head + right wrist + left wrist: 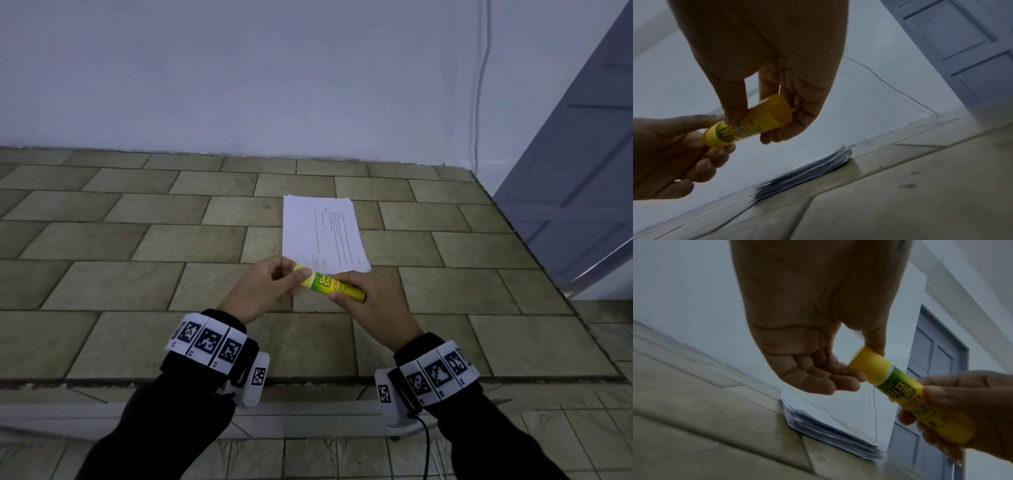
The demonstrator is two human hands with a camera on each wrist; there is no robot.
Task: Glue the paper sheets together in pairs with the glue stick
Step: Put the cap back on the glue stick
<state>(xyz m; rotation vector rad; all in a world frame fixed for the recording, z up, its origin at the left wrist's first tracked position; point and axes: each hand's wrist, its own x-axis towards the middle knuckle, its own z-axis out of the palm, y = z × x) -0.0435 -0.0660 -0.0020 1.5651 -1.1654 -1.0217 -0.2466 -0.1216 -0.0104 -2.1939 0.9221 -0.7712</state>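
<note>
We wear black sleeves (164, 421) and a white wristband (205, 342) of black square-code markers on each wrist, white camera housings (255, 380) beneath, a black cable (425, 442) trailing from the right.

A plain room in a home or similar building is suggested: a tiled bench (144, 240) is set against a bare white wall (239, 75), beside a grey-blue panelled door (575, 178).

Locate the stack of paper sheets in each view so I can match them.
Head: white stack of printed paper sheets centre, on the tiled counter, just beyond both hands.
Left wrist: stack lower centre, under the left hand.
Right wrist: stack lower centre, under the right hand.
Shared landmark: yellow-green glue stick, held above the stack's near edge.
</note>
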